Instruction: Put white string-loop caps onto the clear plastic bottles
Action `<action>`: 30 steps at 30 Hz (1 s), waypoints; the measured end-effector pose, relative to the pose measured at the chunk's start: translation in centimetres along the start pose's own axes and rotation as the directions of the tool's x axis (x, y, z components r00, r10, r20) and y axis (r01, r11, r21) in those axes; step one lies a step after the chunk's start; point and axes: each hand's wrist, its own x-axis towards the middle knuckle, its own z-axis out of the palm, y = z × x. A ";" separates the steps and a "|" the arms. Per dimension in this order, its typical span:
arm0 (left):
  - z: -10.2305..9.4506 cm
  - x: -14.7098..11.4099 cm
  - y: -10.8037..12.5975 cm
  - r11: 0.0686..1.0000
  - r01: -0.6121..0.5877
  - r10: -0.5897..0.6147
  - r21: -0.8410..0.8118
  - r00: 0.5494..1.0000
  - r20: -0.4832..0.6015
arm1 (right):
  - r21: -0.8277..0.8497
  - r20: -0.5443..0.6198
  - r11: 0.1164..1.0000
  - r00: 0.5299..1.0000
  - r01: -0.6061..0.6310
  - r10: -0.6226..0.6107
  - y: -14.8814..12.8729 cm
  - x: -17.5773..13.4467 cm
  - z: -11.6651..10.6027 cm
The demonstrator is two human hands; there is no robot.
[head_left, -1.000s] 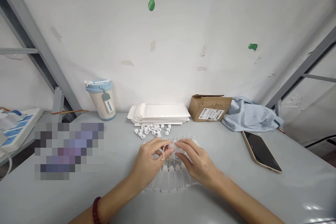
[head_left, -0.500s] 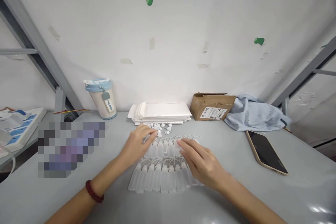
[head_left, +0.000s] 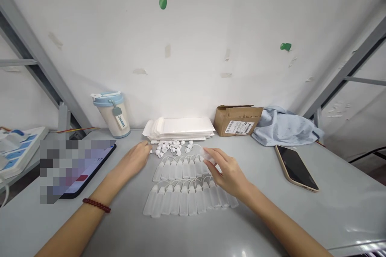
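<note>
Small translucent plastic bottles with thin white loops at their necks lie in two rows, a back row and a front row. My right hand pinches one frosted small bottle between thumb and fingers, over the right end of the back row. A white loop trails left from it. My left hand rests low on the table at the left edge of a pile of small white caps. Its fingers are bent together and their tips are mostly hidden.
Behind the caps lies a stack of white envelopes, beside a cardboard box and a blue cloth. A phone lies at right. On the left are a tumbler, a partly blurred-out screen and a power strip.
My left hand has moved left, from above the back row to the caps' left edge, uncovering more caps. My right hand has drawn back slightly and shows a bottle lifted in its fingers.
</note>
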 end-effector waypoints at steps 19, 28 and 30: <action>-3.1 -3.4 12.3 0.070 0.065 -0.139 -0.995 0.989 0.054 | 0.026 -0.005 0.998 0.998 0.065 -0.064 -2.2 -0.1 0.6; -2.9 -3.7 12.4 0.003 0.109 -0.115 -0.994 0.987 0.108 | 0.007 0.031 0.996 0.995 0.094 -0.094 -2.9 -0.1 0.5; -3.2 -3.7 12.4 0.071 0.091 -0.106 -0.993 0.991 0.084 | -0.046 0.041 0.992 0.993 0.116 -0.115 -2.9 -0.1 0.4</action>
